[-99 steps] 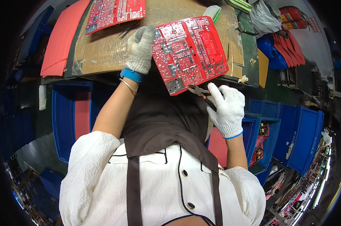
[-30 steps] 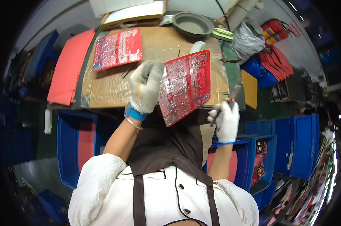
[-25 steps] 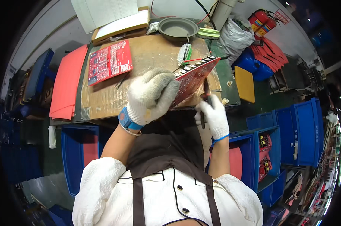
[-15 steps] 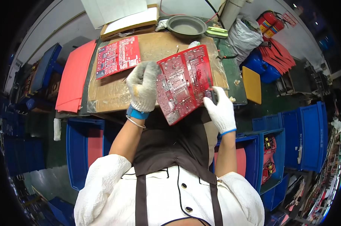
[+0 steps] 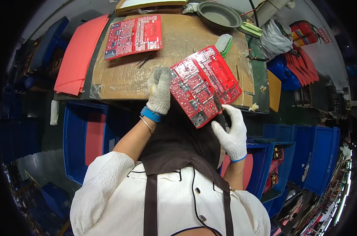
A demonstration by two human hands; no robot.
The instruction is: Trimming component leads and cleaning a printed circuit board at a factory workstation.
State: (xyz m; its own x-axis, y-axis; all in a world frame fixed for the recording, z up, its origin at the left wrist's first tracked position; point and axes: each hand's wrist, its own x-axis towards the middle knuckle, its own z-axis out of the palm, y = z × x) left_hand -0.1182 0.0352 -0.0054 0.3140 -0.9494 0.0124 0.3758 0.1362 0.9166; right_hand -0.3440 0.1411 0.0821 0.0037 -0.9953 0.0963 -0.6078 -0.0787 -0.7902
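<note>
My left hand (image 5: 159, 89), in a knitted work glove, is closed on the left edge of a red circuit board (image 5: 205, 80). The board is tilted above the table's front edge, its solder-dotted side facing up. In my gloved right hand (image 5: 231, 133) is a pair of cutting pliers (image 5: 219, 105) with dark handles and some red on them. Their jaws are over the lower right part of the board; whether they touch it I cannot tell. A second red circuit board (image 5: 134, 36) lies at the back left of the table.
Cardboard (image 5: 127, 80) covers the tabletop. A green brush (image 5: 224, 44), a grey round pan (image 5: 219, 15) and another brush (image 5: 250, 29) are at the back right. Pink sheets (image 5: 80, 55) hang over the left edge. Blue bins (image 5: 74, 145) stand below on both sides.
The held board has turned and shifted right, with the pliers still over it. My left hand has moved right with it. The whole view has shifted, showing the green brush more fully.
</note>
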